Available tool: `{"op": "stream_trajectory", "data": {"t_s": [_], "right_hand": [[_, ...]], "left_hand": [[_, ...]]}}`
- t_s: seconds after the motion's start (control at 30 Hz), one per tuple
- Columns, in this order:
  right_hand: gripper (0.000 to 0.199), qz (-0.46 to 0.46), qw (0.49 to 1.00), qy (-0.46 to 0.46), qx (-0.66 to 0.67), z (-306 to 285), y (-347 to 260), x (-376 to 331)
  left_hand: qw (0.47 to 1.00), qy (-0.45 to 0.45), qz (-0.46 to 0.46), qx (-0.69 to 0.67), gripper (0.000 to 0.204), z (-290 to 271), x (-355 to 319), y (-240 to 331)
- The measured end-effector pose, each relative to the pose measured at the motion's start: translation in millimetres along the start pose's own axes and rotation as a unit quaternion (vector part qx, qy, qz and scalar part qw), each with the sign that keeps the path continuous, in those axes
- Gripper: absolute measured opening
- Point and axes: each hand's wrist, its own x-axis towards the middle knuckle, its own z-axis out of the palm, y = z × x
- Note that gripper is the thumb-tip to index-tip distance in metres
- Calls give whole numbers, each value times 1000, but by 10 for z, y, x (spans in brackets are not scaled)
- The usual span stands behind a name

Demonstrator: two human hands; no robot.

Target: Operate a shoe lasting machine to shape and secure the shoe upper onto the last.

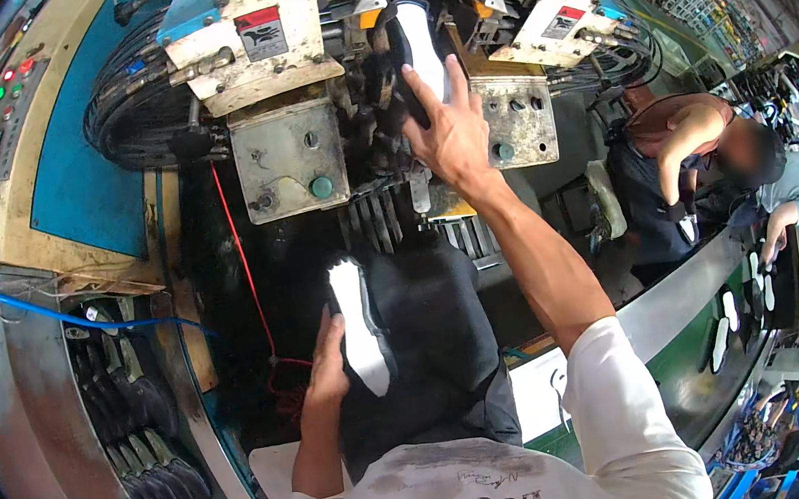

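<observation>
Fingers (421, 93) on slim white sole (415, 37)

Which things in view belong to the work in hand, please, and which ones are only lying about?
Seems part of the work:
white-and-black shoe piece under the right hand
second shoe piece in the left hand
machine in front

Apparently only lying about:
red cord
blue hose
dark shoe pieces, racked at left
pale shoe pieces on the green belt
</observation>
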Motion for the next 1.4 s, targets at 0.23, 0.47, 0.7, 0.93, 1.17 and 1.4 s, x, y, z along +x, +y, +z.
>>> {"op": "stream_trajectory", "data": {"t_s": [0.23, 0.47, 0.7, 0.93, 1.17, 1.4], "right_hand": [[82, 11, 998, 29, -46, -59, 115, -63], [80, -4, 996, -29, -78, -64, 103, 30], [72, -148, 981, 112, -54, 138, 336, 209], [69, -152, 978, 118, -86, 392, 433, 1137], [58, -158, 966, 161, -123, 506, 418, 1686], [45, -151, 965, 189, -97, 303, 376, 1761]], "left_hand": [[998, -23, -52, 5, 76, 83, -72, -40], [998, -30, -58, -21, 77, 136, 50, -88], [997, -37, -56, 28, 78, 90, 95, -224], [986, 14, -75, 146, 79, 226, 128, -15], [985, 30, -102, 136, 78, 256, 204, 85], [986, -3, -125, 110, 79, 323, 307, 191]]}}
